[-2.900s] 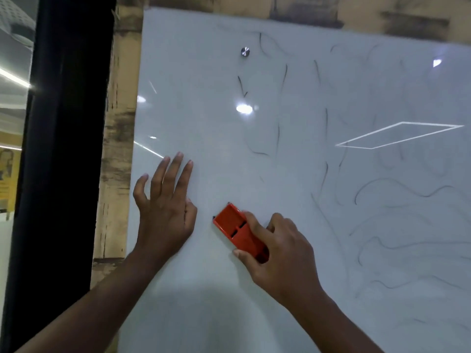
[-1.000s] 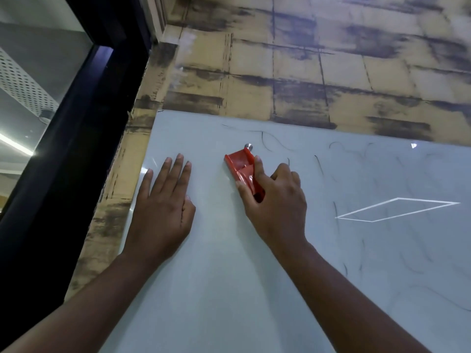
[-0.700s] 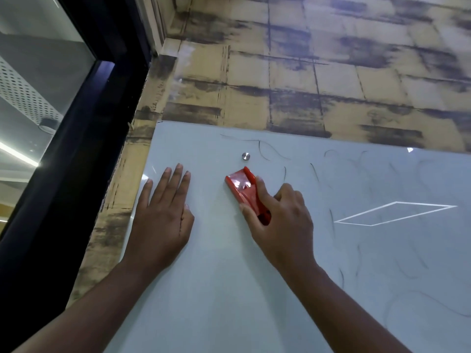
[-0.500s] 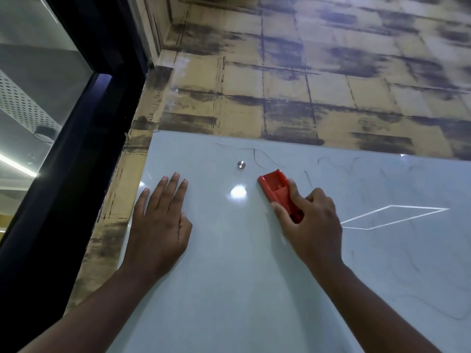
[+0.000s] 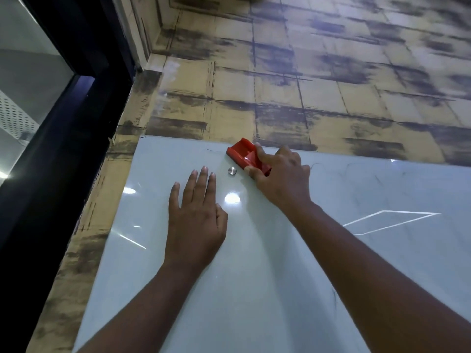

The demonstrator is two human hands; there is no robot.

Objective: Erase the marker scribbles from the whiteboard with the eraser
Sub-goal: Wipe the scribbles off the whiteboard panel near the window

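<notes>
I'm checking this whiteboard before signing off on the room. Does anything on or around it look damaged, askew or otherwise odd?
Nothing looks broken or askew. The whiteboard still carries faint marker scribbles on its right side, and a short stroke lies near the top edge. The right hand grips the red eraser at that edge; the left hand lies flat.

**Eraser climbs to the top edge of the board**

The right hand point(image 5: 281, 178) now grips the red eraser point(image 5: 246, 156) at the whiteboard point(image 5: 254, 276) top edge, above the metal stud point(image 5: 232, 171); earlier it worked lower, below and beside that stud. The dark strokes once near the stud are gone; a short line point(image 5: 212, 150) remains left of the eraser. The left hand point(image 5: 197, 220) sits nearer the stud.
</notes>
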